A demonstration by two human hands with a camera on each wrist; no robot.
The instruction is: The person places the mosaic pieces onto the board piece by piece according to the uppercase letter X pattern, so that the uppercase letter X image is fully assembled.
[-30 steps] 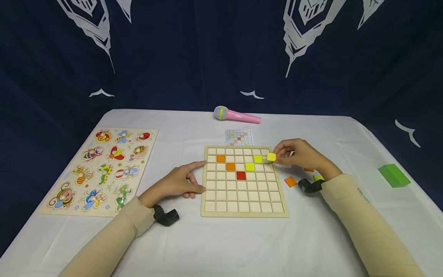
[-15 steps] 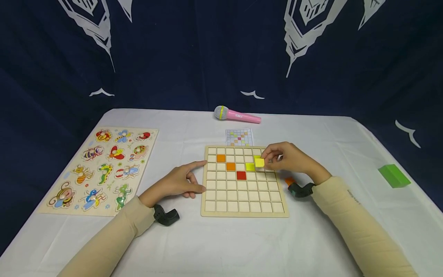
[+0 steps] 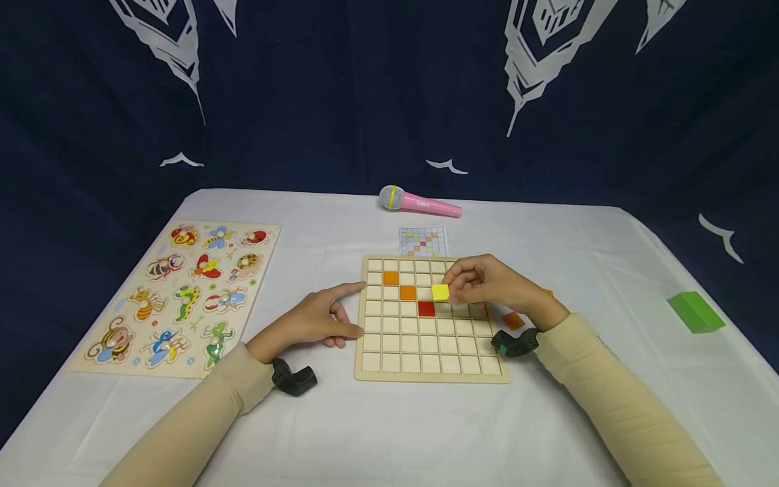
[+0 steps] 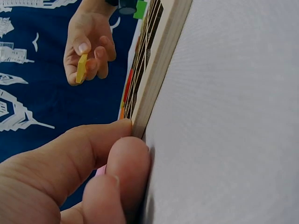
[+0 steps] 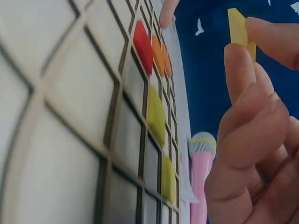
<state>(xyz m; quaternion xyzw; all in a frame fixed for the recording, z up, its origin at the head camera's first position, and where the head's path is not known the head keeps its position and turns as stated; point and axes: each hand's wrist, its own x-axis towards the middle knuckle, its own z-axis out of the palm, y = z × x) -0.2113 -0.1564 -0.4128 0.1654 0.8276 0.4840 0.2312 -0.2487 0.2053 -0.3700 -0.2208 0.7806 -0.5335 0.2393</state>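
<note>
Between thumb and index finger, my right hand (image 3: 496,287) pinches a small square yellow tile (image 3: 440,292), held above the wooden grid board (image 3: 432,377). The right wrist view shows this tile (image 5: 238,28) raised off the grid. Two orange tiles (image 3: 391,278) and a red tile (image 3: 426,309) lie in the board's cells in a diagonal. Two yellow-green tiles (image 5: 157,115) also sit in cells; the right hand and held tile cover them in the head view. My left hand (image 3: 313,318) touches the board's left edge with its extended index finger and its thumb.
A printed pattern card (image 3: 422,241) lies behind the board, and a pink microphone (image 3: 426,203) farther back. At the left is an insect puzzle board (image 3: 182,297). A loose orange tile (image 3: 513,320) lies right of the grid; a green block (image 3: 696,312) stands far right.
My right hand has carried the yellow tile leftward and slightly nearer, from the board's right edge to over its middle. The left hand has stayed at the left edge.
</note>
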